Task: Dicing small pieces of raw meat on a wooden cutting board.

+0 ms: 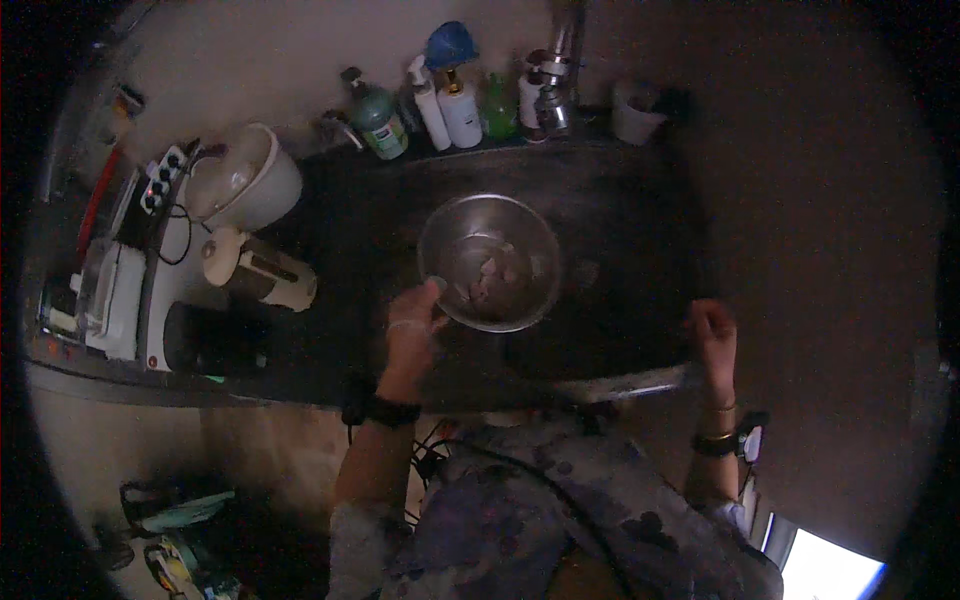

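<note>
A round stainless steel bowl (pixel 491 202) stands on the dark countertop before me, with several small pale pieces (pixel 495 274) at its bottom that are too dim to name. My left hand (pixel 412 322) is at the bowl's lower left rim, its thumb on or right beside the edge; the other fingers are partly hidden, so its hold is unclear. Well to the right of the bowl, my right hand (pixel 712 326) is raised near the counter's front right corner. Its fingers are curled and blurred, and whether something small is between them cannot be seen.
Along the back stand a green pump bottle (pixel 382 127), white pump bottles (pixel 461 116), a green bottle (pixel 499 112), a metal faucet (pixel 553 97) and a white cup (pixel 636 120). Leftward are a large white tub (pixel 281 184), a cream jug (pixel 285 281) and a power strip (pixel 161 180).
</note>
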Available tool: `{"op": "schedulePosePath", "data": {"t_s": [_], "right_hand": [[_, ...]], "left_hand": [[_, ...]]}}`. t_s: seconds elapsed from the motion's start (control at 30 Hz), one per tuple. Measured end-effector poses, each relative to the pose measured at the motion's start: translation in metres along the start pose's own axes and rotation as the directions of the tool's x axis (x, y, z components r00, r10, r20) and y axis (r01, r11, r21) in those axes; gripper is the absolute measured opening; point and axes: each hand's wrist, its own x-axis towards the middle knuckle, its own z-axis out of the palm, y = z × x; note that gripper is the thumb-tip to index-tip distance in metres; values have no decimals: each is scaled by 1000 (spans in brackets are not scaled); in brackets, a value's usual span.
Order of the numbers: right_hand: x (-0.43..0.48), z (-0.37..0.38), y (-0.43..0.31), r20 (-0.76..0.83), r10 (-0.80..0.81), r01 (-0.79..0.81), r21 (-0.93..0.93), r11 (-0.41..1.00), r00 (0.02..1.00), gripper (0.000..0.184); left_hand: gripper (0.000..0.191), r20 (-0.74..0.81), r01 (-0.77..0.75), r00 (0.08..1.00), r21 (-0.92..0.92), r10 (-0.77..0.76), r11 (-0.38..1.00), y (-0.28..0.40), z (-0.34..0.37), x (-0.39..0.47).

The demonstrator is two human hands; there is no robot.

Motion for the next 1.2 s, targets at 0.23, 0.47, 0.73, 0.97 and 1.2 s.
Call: {"op": "schedulePosePath", "data": {"t_s": [0.23, 0.47, 0.73, 0.97, 1.2], "right_hand": [[-13, -6, 2, -13, 113, -112, 42, 993, 994, 11], [-16, -16, 30, 94, 167, -172, 52, 984, 981, 14], [-23, -6, 35, 123, 216, -224, 57, 973, 969, 15], [-20, -1, 39, 171, 262, -255, -60, 965, 950, 16], [-20, 2, 34, 193, 235, -213, -128, 969, 953, 13]], "left_hand": [[31, 69, 67, 995, 37, -69, 997, 7, 43, -2], [32, 60, -44, 998, 234, 31, 971, 6, 64, 10], [28, 103, -348, 926, 605, 363, 716, 19, 75, 10], [30, 133, -390, 904, 645, 405, 657, 23, 83, 10], [26, 124, -347, 912, 741, 390, 575, 41, 96, 1]]}}
